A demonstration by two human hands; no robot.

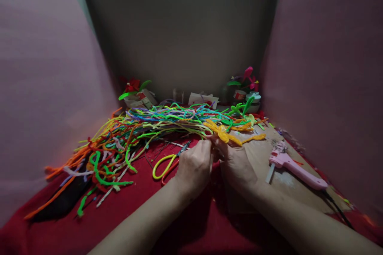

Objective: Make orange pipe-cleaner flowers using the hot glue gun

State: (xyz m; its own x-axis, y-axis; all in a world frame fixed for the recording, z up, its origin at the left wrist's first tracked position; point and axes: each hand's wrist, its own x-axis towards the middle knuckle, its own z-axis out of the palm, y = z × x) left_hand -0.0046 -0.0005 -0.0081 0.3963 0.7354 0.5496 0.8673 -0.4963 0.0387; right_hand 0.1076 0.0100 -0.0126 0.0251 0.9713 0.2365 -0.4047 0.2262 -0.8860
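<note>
A yellow-orange pipe-cleaner flower [224,133] stands out above my two hands, its petals spread and one strip trailing right. My right hand [237,165] is closed around its base, fingers curled. My left hand [195,164] is also closed, its fingertips meeting the right hand's just below the flower. What the left fingers pinch is hidden behind the knuckles. Beside my left hand lie scissors [164,166] with a yellow and a red handle loop, blades pointing away. A heap of many-coloured pipe cleaners [167,117] spreads behind and left of the hands.
A pink glue gun [299,168] with a cord rests on a brown board [257,159] at right. Red cloth [131,215] covers the table. Behind stand a red flower [133,85], a pink flower [249,73] and small containers [253,99]. Pale panels rise on both sides.
</note>
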